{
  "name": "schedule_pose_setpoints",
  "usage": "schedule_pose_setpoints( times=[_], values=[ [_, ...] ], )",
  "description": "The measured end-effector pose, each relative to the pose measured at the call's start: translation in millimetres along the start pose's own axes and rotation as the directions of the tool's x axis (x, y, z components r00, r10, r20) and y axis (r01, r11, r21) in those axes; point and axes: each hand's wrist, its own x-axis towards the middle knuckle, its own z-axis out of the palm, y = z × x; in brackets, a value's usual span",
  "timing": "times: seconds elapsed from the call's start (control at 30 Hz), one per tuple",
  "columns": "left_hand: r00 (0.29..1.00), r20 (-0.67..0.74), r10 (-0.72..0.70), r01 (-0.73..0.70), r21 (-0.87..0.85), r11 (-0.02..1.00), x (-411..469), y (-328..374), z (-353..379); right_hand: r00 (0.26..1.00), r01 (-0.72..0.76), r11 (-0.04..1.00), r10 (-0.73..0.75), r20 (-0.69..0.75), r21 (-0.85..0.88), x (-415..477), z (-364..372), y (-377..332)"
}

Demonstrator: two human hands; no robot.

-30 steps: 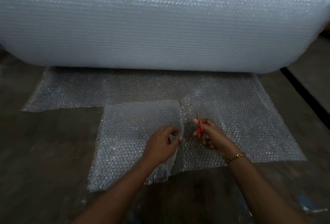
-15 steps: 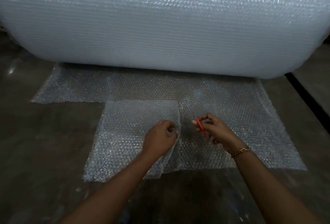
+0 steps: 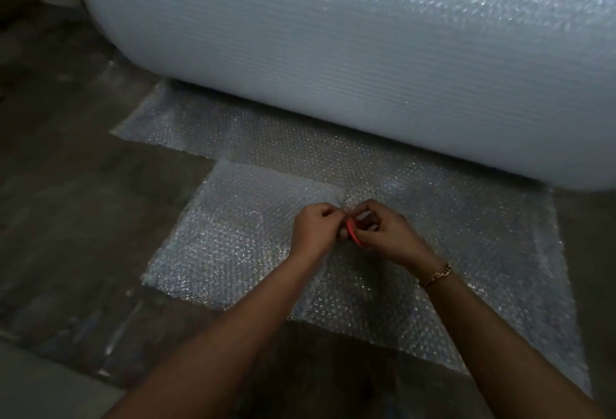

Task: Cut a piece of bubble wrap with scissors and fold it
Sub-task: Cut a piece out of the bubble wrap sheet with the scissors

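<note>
Floor (image 3: 60, 218) at far left, dark and mottled. Next comes the bubble wrap flap (image 3: 233, 238), lying flat on the floor and cloudier than the rest, its right edge running up to my hands. My left hand (image 3: 313, 231) sits on that edge with the fingers curled in tight, pinching the wrap at the top of the cut line. Touching it on the right are the scissors (image 3: 351, 235): only a bit of red handle shows, the blades are hidden between my hands, so I cannot tell how far they gape. My right hand (image 3: 388, 238) has its fingers curled round the red handle, knuckles up, thumb side against my left hand. Bracelet (image 3: 435, 277), gold chain, on the right wrist. Further right the bubble wrap sheet (image 3: 483, 251) spreads flat to a ragged edge. Behind everything the big roll (image 3: 333, 51) lies across the frame, with the sheet running out from under it.
</note>
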Motion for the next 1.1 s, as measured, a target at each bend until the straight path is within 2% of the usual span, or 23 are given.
schedule_pose_setpoints(
  times=[0.13,0.27,0.33,0.4,0.47,0.53,0.6,0.87,1.03,1.1],
  values=[
    [0.999,-0.033,-0.019,0.019,0.005,1.000,10,3,7,0.996,0.009,0.998,-0.014,0.089,0.057,15,-12,5],
    [0.999,-0.025,-0.030,0.030,0.001,1.000,26,4,15,0.992,-0.027,0.999,0.024,0.121,0.022,30,-27,8],
    [0.997,-0.059,0.044,-0.034,0.161,0.986,34,-2,14,0.994,-0.059,0.996,0.053,0.093,0.060,39,-33,8],
    [0.979,-0.062,0.196,-0.153,0.421,0.894,37,-9,11,0.993,-0.100,0.992,0.094,0.075,0.083,48,-42,8],
    [0.944,0.018,0.330,-0.262,0.651,0.712,41,-16,11,0.987,-0.133,0.987,0.124,0.100,0.093,59,-50,10],
    [0.925,0.058,0.375,-0.289,0.748,0.598,47,-19,13,0.976,-0.183,0.979,0.169,0.139,0.093,70,-58,11],
    [0.930,0.055,0.364,-0.273,0.765,0.583,52,-18,15,0.965,-0.211,0.974,0.194,0.176,0.084,78,-64,10],
    [0.941,0.025,0.339,-0.261,0.694,0.671,65,-17,12,0.929,-0.228,0.968,0.185,0.321,0.101,103,-77,3],
    [0.923,0.010,0.385,-0.274,0.720,0.637,69,-17,10,0.896,-0.240,0.965,0.180,0.406,0.102,117,-84,10],
    [0.899,0.033,0.437,-0.314,0.743,0.591,69,-17,12,0.874,-0.248,0.965,0.185,0.450,0.086,120,-87,12]
  ],
)
